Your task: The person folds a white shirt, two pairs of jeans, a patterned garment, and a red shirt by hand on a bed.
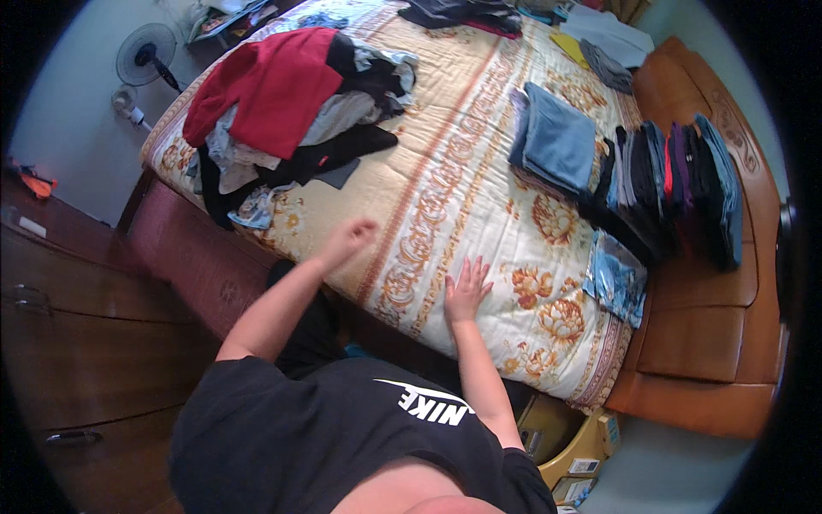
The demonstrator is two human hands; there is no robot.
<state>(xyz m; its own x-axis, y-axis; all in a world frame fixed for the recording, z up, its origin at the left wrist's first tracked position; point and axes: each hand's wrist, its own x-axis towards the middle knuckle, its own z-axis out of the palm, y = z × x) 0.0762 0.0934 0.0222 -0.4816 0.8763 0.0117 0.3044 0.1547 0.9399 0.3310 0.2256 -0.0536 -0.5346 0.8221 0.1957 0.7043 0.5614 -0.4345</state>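
Note:
My left hand (352, 241) is above the near edge of the bed, its fingers curled in, with nothing visible in it. Flat on the flowered quilt (443, 225), my right hand (468, 292) lies with its fingers spread. A loose heap of clothes is beyond my left hand, topped by a red garment (282, 90), with black and patterned pieces under it. Folded blue trousers (559, 138) top a stack on the right half of the bed. Beside them a row of folded clothes (668, 173) stands on edge by the headboard. A blue patterned packet or cloth (615, 276) lies nearer to me.
The brown headboard (693, 334) bounds the right side. At the far end are dark clothes (462, 13), a grey garment (603, 64) and a yellow piece (570, 50). A fan (146, 54) is at the far left, a wooden cabinet (115, 360) at the near left, a yellow container (565, 456) below the bed.

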